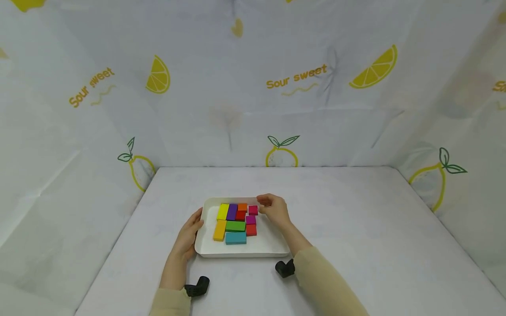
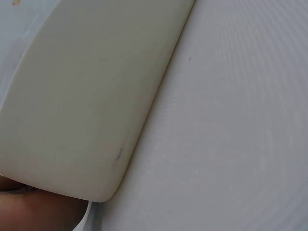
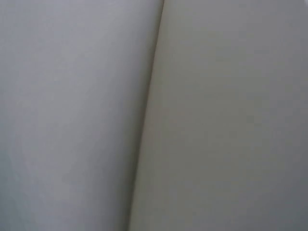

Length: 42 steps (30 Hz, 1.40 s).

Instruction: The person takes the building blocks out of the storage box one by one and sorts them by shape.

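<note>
Gripping tray edge [image 1: 197, 244], left fingers [image 1: 195, 217]

White tray [image 1: 270, 243], multicoloured blocks [image 1: 235, 226], lemon-patterned backdrop [image 1: 221, 87]

The head view is taken from above the surface [image 1: 356, 210], directed forward and down; the tray [image 1: 270, 241] and the backdrop [image 1: 205, 96] are covered from a distance. The left wrist view is set close to the tray's outer wall [image 2: 91, 96]. By the right wrist view, set very near, only two plain faces [image 3: 216, 120] are framed. Tray and surface are shared by the head and left wrist views
</note>
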Each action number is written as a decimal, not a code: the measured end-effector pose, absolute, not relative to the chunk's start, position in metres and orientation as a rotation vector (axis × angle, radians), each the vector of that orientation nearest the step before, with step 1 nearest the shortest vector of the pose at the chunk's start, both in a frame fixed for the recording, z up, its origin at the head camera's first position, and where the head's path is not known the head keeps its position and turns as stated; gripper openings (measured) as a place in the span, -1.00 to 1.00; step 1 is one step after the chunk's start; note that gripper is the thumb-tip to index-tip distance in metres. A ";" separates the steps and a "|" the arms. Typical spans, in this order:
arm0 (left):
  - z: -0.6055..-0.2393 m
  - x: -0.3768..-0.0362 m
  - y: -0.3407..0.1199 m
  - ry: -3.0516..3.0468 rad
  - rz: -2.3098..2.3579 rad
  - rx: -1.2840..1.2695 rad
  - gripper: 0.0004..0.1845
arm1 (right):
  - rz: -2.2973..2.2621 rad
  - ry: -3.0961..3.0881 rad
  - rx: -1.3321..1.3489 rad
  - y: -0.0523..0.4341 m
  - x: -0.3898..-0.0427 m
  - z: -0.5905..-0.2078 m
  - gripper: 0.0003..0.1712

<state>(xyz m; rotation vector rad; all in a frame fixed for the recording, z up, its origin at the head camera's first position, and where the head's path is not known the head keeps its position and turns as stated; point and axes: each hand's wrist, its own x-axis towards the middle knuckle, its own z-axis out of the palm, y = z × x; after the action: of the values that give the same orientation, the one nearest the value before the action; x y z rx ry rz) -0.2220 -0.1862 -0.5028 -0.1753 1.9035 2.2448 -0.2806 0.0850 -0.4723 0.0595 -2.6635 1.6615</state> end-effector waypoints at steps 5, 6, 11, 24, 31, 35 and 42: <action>-0.501 -0.221 -0.187 1.904 2.256 -0.159 -0.41 | 1.605 -2.679 0.022 0.080 -0.280 -0.470 -0.64; -0.501 -0.221 -0.187 1.902 2.261 -0.156 -0.41 | 1.590 -2.687 0.014 0.079 -0.280 -0.469 -0.64; -0.500 -0.220 -0.185 1.894 2.299 -0.171 -0.42 | 1.543 -2.710 -0.008 0.077 -0.278 -0.466 -0.65; -0.497 -0.219 -0.179 2.006 2.293 -0.284 -0.44 | 1.562 -2.723 -0.028 0.078 -0.280 -0.477 -0.61; -0.495 -0.213 -0.179 1.993 2.312 -0.263 -0.43 | 1.554 -2.739 -0.028 0.078 -0.283 -0.476 -0.58; -0.494 -0.213 -0.180 1.973 2.312 -0.266 -0.43 | 1.554 -2.745 -0.022 0.078 -0.286 -0.475 -0.57; -0.497 -0.212 -0.180 1.944 2.326 -0.259 -0.43 | 1.553 -2.793 -0.003 0.079 -0.285 -0.478 -0.55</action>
<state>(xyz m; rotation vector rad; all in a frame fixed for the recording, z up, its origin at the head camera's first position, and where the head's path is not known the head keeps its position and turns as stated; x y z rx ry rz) -0.2116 -0.1797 -0.4970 -0.2589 1.9437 2.3258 -0.2847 0.0790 -0.4778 -0.0030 -2.7930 1.5525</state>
